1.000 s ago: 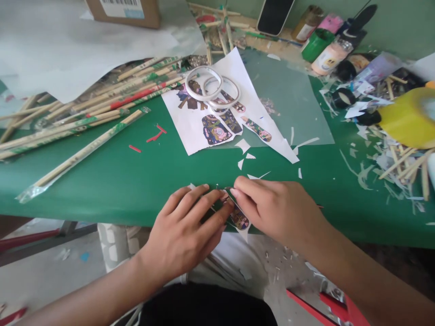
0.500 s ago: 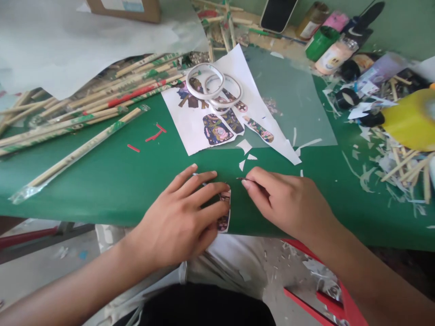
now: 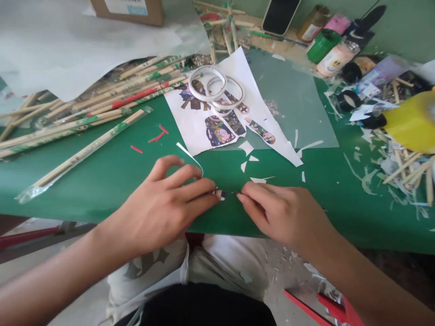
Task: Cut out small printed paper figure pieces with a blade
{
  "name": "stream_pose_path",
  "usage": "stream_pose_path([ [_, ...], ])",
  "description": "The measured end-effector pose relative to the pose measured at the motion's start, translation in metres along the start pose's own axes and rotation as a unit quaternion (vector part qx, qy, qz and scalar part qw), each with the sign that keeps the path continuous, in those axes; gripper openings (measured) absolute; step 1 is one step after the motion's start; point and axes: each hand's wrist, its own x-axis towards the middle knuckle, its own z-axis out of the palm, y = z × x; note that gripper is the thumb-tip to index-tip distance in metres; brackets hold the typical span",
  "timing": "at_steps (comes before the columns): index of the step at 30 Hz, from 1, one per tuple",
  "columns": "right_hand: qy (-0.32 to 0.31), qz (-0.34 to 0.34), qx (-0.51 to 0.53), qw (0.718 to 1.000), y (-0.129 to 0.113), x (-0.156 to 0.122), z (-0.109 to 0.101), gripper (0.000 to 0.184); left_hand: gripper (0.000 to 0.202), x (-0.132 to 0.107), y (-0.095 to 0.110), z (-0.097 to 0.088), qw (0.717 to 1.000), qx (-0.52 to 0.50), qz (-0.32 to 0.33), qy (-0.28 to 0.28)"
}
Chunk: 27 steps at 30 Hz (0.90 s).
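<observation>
My left hand [image 3: 176, 201] lies bent over the green tabletop, its fingertips on a small printed paper cutout [image 3: 220, 194]. Most of that cutout is hidden under the fingers. Just to the right, my right hand [image 3: 282, 206] is closed in a pinch on a thin, dark, blade-like sliver [image 3: 233, 193], whose tip points at the cutout. A narrow white paper strip [image 3: 190, 156] curls up beyond my left fingers. Farther back, a white sheet [image 3: 190, 136] carries printed cutouts, including a dark floral one [image 3: 219, 132], and two rolls of tape [image 3: 207, 97].
Wrapped chopsticks [image 3: 88, 147] lie at the left, with grey paper [image 3: 30, 54] and a cardboard box [image 3: 149, 13] behind. Paint bottles [image 3: 335, 59], a phone [image 3: 280, 17], a yellow tape roll [image 3: 408, 120] and paper scraps crowd the right. The table's front edge is close to my lap.
The printed cutout has been turned and now shows only a small part beside my left fingertips. My left hand has shifted left, and new white paper trimmings lie near both hands.
</observation>
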Motion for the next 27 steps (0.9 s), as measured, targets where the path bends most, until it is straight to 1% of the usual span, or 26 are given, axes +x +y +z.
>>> stream_pose_path([
  [2,-0.015,0.002,-0.004,1.0,-0.006,0.0,0.0,0.027,0.029,-0.005,0.01,0.001,1.0,0.021,-0.015,0.013],
  [5,-0.029,0.008,-0.026,0.999,-0.014,0.0,0.001,0.024,0.031,-0.012,0.025,0.007,0.997,0.011,-0.07,0.021],
  [7,-0.029,0.013,-0.039,0.999,-0.019,0.0,0.002,0.024,0.033,-0.015,0.03,0.013,0.994,0.001,-0.101,0.031],
  [9,-0.029,0.026,-0.046,0.998,-0.023,0.001,0.002,0.024,0.033,-0.017,0.033,0.018,0.993,-0.009,-0.113,0.041],
  [12,-0.028,0.042,-0.055,0.997,-0.027,0.001,0.002,0.025,0.032,-0.018,0.032,0.021,0.992,-0.014,-0.118,0.051],
  [16,-0.037,0.047,-0.056,0.997,-0.028,0.002,0.002,0.024,0.031,-0.017,0.032,0.022,0.991,-0.012,-0.119,0.058],
  [27,-0.047,0.041,-0.063,0.996,-0.028,0.002,0.001,0.022,0.031,-0.014,0.032,0.02,0.99,-0.008,-0.121,0.066],
])
